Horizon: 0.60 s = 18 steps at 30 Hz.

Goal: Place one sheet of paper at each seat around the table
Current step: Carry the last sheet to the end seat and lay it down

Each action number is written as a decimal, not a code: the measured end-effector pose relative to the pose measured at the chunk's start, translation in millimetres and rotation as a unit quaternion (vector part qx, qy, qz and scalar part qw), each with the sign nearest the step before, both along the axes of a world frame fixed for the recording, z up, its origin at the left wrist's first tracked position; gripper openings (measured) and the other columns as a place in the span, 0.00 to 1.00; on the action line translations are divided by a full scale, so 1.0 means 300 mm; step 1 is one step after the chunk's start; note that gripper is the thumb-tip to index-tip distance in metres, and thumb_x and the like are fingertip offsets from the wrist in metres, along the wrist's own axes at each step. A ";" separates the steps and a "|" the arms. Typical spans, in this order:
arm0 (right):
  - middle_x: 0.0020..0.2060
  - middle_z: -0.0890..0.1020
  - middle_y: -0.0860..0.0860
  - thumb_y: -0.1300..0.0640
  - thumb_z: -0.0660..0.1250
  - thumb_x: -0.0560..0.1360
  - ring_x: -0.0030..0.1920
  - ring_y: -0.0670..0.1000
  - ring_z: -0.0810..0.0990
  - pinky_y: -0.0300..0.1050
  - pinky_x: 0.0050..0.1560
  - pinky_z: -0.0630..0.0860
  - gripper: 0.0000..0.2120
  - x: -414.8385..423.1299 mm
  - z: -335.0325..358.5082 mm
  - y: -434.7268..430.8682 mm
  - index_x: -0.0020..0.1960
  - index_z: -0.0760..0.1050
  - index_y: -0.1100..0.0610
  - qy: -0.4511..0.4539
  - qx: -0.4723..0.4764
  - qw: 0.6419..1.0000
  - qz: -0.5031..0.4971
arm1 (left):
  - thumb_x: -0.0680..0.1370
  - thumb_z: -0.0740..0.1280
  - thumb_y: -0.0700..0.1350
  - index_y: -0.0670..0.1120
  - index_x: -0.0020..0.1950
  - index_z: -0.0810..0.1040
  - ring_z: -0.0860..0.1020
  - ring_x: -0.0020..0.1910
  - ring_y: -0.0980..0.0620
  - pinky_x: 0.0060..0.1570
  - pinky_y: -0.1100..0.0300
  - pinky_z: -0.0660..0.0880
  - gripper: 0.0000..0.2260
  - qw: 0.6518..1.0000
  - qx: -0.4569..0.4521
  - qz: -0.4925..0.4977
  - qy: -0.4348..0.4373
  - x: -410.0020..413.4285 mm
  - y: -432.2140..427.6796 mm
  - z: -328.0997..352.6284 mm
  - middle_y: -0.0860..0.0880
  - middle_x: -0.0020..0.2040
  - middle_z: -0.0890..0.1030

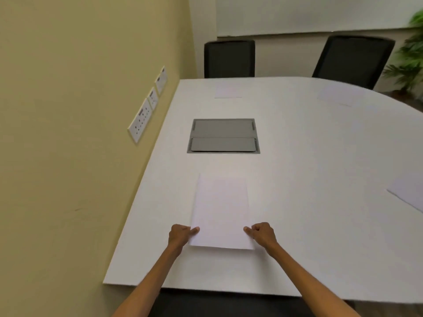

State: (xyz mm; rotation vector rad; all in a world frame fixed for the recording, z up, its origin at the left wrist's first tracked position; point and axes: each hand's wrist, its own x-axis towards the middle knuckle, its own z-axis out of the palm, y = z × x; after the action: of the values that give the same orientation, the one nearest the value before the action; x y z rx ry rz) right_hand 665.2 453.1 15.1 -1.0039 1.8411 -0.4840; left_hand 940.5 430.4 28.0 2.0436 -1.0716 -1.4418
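White table (pixel 320 156) hugs a yellow wall (pixel 68 110). The sheet (pixel 220 211) runs lengthwise up-frame; left hand (pixel 180 234) and right hand (pixel 263 233), fingers curled, seemingly pinch its lower sides.

A single wide-angle view, worn on the person's head, sits above the near edge of the table (pixel 309 145), close to its near left corner. It looks forward and down across the top toward the far edge. The left hand (pixel 180 235) and right hand (pixel 263 234), pinching the sheet (pixel 220 211) by its sides, lie low in mid-frame, near the lens. The far-left chair (pixel 229 58) and far-right chair (pixel 353 60) stand well off beyond the far edge. The wall (pixel 68 133) along the table's left edge fills the left third. The table's right edge bows, and the upper right corner is smeared, so what seems to be a plant (pixel 412 56) stays vague.
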 end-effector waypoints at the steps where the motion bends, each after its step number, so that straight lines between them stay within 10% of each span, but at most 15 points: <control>1: 0.27 0.61 0.51 0.53 0.71 0.73 0.31 0.51 0.61 0.45 0.37 0.56 0.26 0.007 -0.014 0.006 0.28 0.56 0.52 0.018 0.009 1.000 0.004 | 0.71 0.77 0.42 0.49 0.27 0.55 0.54 0.28 0.51 0.34 0.56 0.50 0.30 1.000 0.012 -0.009 -0.001 0.002 0.003 -0.026 0.49 0.27 0.57; 7: 0.26 0.59 0.49 0.54 0.70 0.73 0.29 0.50 0.59 0.45 0.34 0.54 0.26 0.046 -0.096 0.046 0.28 0.55 0.52 0.072 0.054 0.996 0.022 | 0.73 0.75 0.42 0.46 0.27 0.60 0.63 0.25 0.50 0.33 0.58 0.60 0.25 0.995 0.079 -0.043 -0.038 0.027 0.030 -0.133 0.49 0.26 0.66; 18: 0.31 0.75 0.52 0.52 0.70 0.73 0.34 0.53 0.76 0.43 0.40 0.69 0.17 0.085 -0.176 0.080 0.31 0.67 0.54 0.122 0.083 0.989 0.008 | 0.74 0.72 0.50 0.39 0.44 0.76 0.82 0.51 0.40 0.52 0.52 0.78 0.15 0.971 0.106 -0.132 -0.169 0.032 0.042 -0.175 0.37 0.51 0.83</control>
State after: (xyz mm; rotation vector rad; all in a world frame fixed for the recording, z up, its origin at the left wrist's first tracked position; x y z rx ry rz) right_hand 690.7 477.0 -37.8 -0.9974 2.0503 -0.1984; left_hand 950.2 442.9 -24.6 2.4381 -1.4271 -1.4127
